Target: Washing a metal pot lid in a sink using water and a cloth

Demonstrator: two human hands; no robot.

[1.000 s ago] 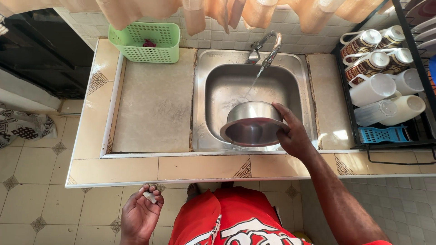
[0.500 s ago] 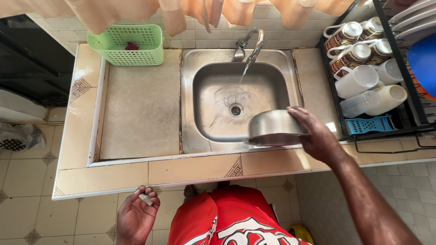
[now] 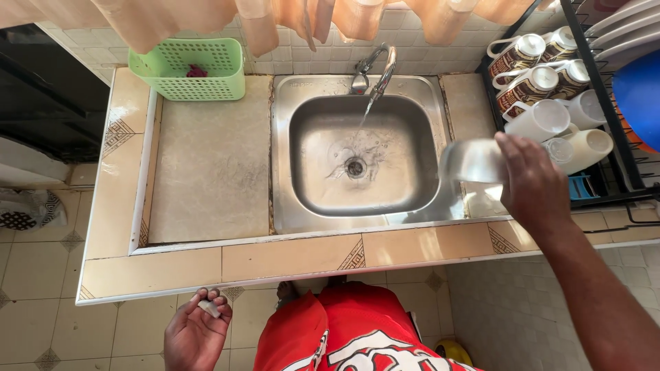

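My right hand [image 3: 533,182] grips a steel bowl [image 3: 471,161] and holds it over the right edge of the steel sink [image 3: 295,213], close to the dish rack [image 3: 622,148]. The bowl looks blurred from motion. Water runs from the tap [image 3: 377,67] into the sink basin and swirls around the drain [image 3: 355,166]. My left hand [image 3: 196,333] hangs low below the counter edge, its fingers curled around a small pale object [image 3: 210,308] that I cannot identify.
A green plastic basket [image 3: 189,69] stands at the back left of the tiled counter [image 3: 289,261]. The dish rack on the right holds several mugs [image 3: 543,120], plates and something blue [image 3: 638,93]. Orange curtain hems hang above the sink.
My right hand has carried the bowl out of the sink basin and to the right, toward the dish rack. The left hand stays low with the small object.
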